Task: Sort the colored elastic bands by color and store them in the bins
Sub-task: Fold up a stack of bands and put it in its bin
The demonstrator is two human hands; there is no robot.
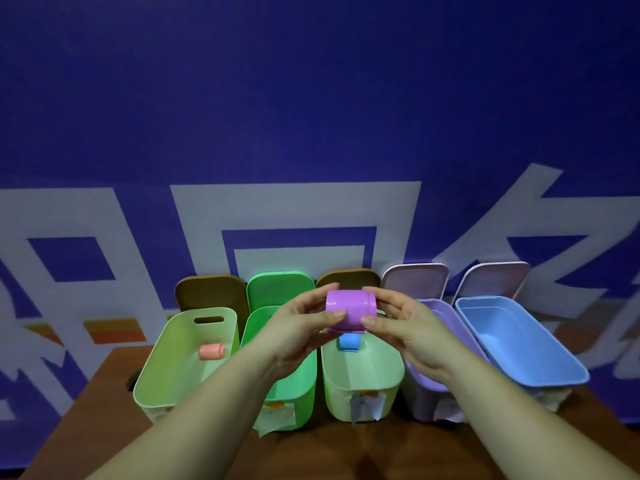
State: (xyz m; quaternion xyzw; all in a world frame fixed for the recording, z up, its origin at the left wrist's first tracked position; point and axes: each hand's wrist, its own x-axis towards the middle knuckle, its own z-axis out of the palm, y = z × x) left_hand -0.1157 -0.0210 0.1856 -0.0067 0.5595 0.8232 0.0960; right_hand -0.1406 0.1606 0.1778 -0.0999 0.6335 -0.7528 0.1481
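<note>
- A rolled purple elastic band (350, 309) sits at the centre of the frame, held in the air above the row of bins, between both hands.
- The left hand (298, 327) grips the roll's left end, thumb on the front face and fingers curled over the top.
- The right hand (403, 323) pinches the right end, thumb tip on the front lower edge and fingers wrapped behind.
- Just below the roll, a blue rolled band (349, 342) lies at the far end of the middle pale green bin (363, 382).
- A pink rolled band (212, 351) lies inside the pale green bin on the left (162, 379), near its far right wall.
- Between those two stands a bright green bin (294, 386), partly covered by the left forearm.
- To the right of centre stands a lilac bin (426, 393), and beside it, at the right end of the row, a light blue bin (526, 344).
- Lids lean upright behind the bins: brown, green, brown and two pale pink ones.
- All bins rest on a brown wooden table (346, 452) in the lower part of the frame, before a blue backdrop (311, 98) with large white shapes.
</note>
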